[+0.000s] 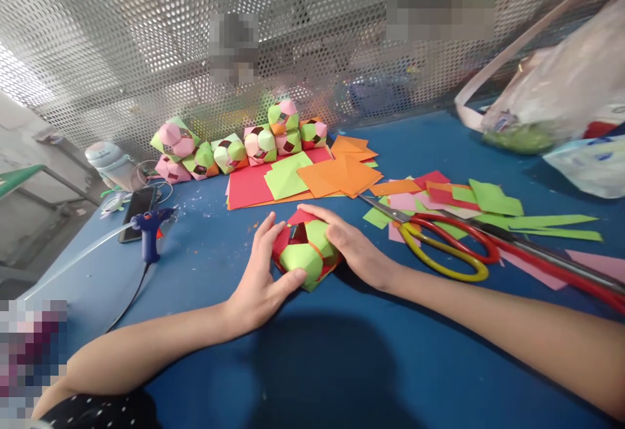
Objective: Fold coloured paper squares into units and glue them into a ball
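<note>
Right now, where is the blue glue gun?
In the head view the blue glue gun stands on the blue table, left of the left hand, beside a black phone.

At frame centre a paper ball sits on the table, between the left hand and the right hand. Behind it lie paper sheets, and behind those a row of finished balls. Scissors lie to the right on scraps. A glue gun stands at left, with a phone behind it. A bag sits upper right.
</note>
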Motion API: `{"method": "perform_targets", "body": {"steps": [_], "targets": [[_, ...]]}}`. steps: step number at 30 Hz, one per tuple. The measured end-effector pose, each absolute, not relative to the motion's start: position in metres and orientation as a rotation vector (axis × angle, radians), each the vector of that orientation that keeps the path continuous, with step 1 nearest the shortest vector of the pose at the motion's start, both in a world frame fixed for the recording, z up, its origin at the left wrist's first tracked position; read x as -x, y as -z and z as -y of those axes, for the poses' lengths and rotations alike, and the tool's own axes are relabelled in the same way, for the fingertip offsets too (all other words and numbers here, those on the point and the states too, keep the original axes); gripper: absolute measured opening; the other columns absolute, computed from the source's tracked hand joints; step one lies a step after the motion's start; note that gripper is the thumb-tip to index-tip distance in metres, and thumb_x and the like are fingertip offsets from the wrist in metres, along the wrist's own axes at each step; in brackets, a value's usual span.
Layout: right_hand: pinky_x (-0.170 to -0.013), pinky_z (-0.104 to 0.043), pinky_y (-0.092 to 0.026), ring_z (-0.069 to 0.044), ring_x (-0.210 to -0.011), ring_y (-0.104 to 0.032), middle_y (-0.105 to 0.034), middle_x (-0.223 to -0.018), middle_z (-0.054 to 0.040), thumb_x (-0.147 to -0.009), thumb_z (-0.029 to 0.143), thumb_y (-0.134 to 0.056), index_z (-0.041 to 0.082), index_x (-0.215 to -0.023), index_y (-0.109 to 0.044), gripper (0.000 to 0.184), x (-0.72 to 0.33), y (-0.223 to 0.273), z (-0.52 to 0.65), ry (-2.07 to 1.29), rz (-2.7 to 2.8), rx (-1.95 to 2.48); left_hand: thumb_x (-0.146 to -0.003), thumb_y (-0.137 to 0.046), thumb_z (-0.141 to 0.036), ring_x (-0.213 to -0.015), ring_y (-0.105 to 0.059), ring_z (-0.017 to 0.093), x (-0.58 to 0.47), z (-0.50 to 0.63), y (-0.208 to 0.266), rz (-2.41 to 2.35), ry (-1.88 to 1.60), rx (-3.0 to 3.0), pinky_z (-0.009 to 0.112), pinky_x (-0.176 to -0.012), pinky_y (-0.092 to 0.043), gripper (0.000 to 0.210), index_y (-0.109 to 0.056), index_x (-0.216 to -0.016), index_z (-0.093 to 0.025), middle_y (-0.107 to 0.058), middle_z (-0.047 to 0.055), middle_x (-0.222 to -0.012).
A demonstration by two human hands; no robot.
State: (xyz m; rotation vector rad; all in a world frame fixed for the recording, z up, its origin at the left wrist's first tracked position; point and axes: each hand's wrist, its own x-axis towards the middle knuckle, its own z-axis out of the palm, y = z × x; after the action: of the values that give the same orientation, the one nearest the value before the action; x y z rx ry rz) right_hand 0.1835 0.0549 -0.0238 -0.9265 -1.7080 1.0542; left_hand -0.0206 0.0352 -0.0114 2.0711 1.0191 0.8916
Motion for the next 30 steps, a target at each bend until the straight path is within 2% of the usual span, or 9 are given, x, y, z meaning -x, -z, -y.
{"method": "perform_targets", "body": {"steps": [5, 11, 16, 20, 25, 30], "targets": [[-0.114, -0.04, -0.023, -0.018, -0.136, -0.03, -0.036, -0.147, -0.0023, -0.094, 0.053, -0.029, 0.026, -0.137, -0.038, 0.052, -0.174, 0.024, -0.045, -1.039, 1.575, 0.965, -0.089, -0.049, -0.038, -0.142, -0.01, 0.025, 0.018, -0.038, 0.017, -0.998, -0.98, -2.12, 0.048, -0.115, -0.016, 0.055, -0.027, -0.139, -0.029, -0.012, 0.007, -0.153], [-0.115, -0.039, -0.019, -0.018, -0.137, -0.028, -0.038, -0.146, -0.0054, -0.092, 0.055, -0.03, 0.022, -0.136, -0.04, 0.056, -0.171, 0.026, -0.05, -0.904, 1.502, 1.011, -0.091, -0.041, -0.042, -0.141, -0.015, 0.026, 0.011, -0.062, 0.016, -0.926, -1.068, -2.236, 0.049, -0.115, -0.017, 0.05, -0.031, -0.138, -0.028, -0.018, 0.008, -0.152], [-0.112, -0.041, -0.026, -0.023, -0.134, -0.033, -0.041, -0.143, -0.0084, -0.088, 0.056, -0.038, 0.019, -0.135, -0.041, 0.06, -0.166, 0.028, -0.066, -0.79, 1.395, 0.975, -0.087, -0.044, -0.049, -0.142, -0.01, 0.027, 0.007, -0.093, 0.01, -0.744, -1.161, -2.335, 0.046, -0.116, -0.014, 0.054, -0.036, -0.137, -0.028, -0.013, 0.005, -0.155], [-0.112, -0.042, -0.024, -0.023, -0.135, -0.031, -0.037, -0.146, -0.005, -0.085, 0.055, -0.046, 0.024, -0.138, -0.038, 0.062, -0.165, 0.029, -0.072, -0.822, 1.398, 0.965, -0.087, -0.048, -0.044, -0.143, -0.009, 0.026, 0.003, -0.087, 0.013, -0.956, -1.131, -2.167, 0.046, -0.116, -0.01, 0.057, -0.032, -0.139, -0.03, -0.014, 0.002, -0.155], [-0.114, -0.039, -0.019, -0.02, -0.136, -0.03, -0.039, -0.146, -0.0012, -0.09, 0.057, -0.034, 0.026, -0.135, -0.044, 0.056, -0.166, 0.027, -0.074, -0.827, 1.369, 0.908, -0.091, -0.037, -0.047, -0.142, -0.017, 0.023, -0.006, -0.067, 0.015, -1.198, -1.189, -1.822, 0.044, -0.116, -0.014, 0.056, -0.024, -0.143, -0.028, -0.022, 0.003, -0.153], [-0.115, -0.038, -0.016, -0.018, -0.138, -0.026, -0.036, -0.147, -0.001, -0.089, 0.058, -0.036, 0.026, -0.136, -0.044, 0.058, -0.16, 0.028, -0.079, -0.928, 1.336, 0.923, -0.091, -0.03, -0.053, -0.141, -0.021, 0.022, -0.014, -0.071, 0.017, -1.255, -1.275, -1.723, 0.043, -0.116, -0.017, 0.056, -0.032, -0.14, -0.025, -0.028, 0.004, -0.151]]}}
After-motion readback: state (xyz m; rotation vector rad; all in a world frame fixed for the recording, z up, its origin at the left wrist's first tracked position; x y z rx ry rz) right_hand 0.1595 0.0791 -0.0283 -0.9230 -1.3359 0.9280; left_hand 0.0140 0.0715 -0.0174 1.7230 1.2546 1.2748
